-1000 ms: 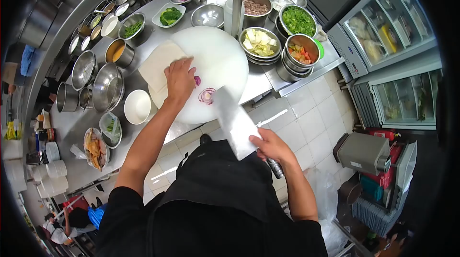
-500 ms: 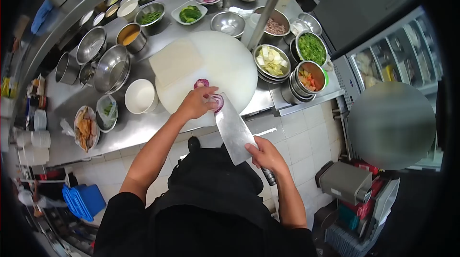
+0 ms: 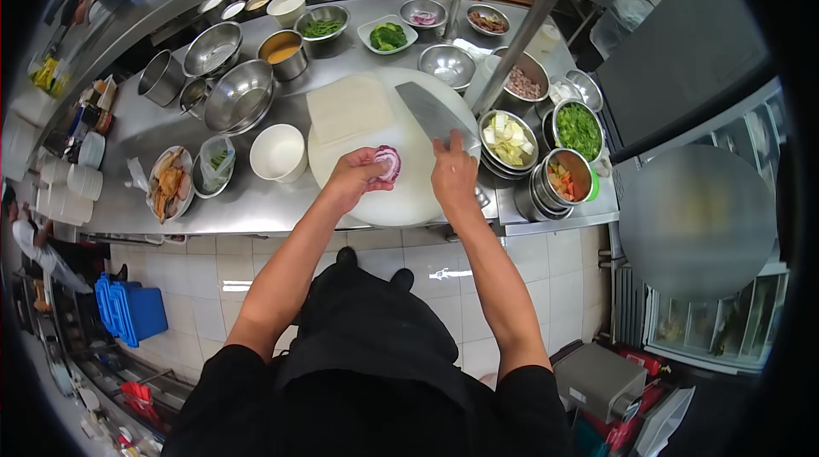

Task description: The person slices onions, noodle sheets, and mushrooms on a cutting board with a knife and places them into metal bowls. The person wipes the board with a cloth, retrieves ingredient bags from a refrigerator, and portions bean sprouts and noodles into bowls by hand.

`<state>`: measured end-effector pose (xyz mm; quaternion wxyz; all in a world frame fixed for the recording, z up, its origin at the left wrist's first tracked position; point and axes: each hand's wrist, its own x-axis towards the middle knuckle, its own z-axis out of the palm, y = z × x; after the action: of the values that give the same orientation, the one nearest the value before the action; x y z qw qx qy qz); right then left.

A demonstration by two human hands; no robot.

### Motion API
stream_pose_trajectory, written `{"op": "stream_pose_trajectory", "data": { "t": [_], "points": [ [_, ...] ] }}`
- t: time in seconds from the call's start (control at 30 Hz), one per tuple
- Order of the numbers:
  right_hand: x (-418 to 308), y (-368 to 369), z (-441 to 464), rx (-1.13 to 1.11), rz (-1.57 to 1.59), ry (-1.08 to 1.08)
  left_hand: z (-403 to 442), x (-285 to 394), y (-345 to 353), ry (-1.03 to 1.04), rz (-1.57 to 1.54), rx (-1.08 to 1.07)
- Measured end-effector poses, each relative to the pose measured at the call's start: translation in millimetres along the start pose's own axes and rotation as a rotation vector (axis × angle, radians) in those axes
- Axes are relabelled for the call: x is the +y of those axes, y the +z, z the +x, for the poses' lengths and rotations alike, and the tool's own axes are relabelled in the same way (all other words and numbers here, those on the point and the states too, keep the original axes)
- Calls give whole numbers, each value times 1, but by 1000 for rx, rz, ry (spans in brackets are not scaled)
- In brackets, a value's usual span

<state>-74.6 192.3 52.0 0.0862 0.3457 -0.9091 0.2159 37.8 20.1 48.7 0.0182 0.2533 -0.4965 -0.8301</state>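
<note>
My left hand [image 3: 354, 182] is closed on a cut red onion piece [image 3: 389, 164], its ringed cut face showing, held over the round white cutting board [image 3: 414, 201]. A broad-bladed cleaver [image 3: 424, 109] lies flat over the right part of the board, its tip pointing to the far left. My right hand [image 3: 455, 174] is on its rear end, thumb and forefinger stretched onto the blade; the hand hides most of the handle. A pale square sheet [image 3: 350, 109] rests at the board's far left.
Left of the board stand a white bowl [image 3: 279, 153], steel bowls [image 3: 239, 99] and a plate of browned meat [image 3: 169, 184]. Bowls of cut cabbage [image 3: 508, 140], chopped greens [image 3: 577, 130] and diced tomato [image 3: 563, 182] crowd the right. A steel post [image 3: 520, 43] rises behind the board.
My right hand has carried the cleaver from near my body forward onto the board, blade now lying flat. My left hand has lifted the onion piece, turning its cut face. The view has shifted.
</note>
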Motion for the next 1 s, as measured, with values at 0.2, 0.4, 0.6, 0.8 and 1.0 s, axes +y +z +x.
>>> {"op": "stream_pose_trajectory", "data": {
  "t": [0.2, 0.4, 0.6, 0.8, 1.0],
  "points": [
    [-52, -3, 7, -79, 755, 156, -3, 0, 0, 143, 83, 27],
    [-67, 2, 18, -178, 706, 121, 9, 10, -16, 57, -204, 10],
    [-77, -15, 16, -406, 978, 337, 23, 13, -42, 13, -523, 48],
    [-62, -31, 88, -215, 915, 397, 22, 12, -62, -53, -435, -2],
    [6, 28, 257, 24, 620, 277, -6, 18, -65, -44, -279, -23]
  ]
}}
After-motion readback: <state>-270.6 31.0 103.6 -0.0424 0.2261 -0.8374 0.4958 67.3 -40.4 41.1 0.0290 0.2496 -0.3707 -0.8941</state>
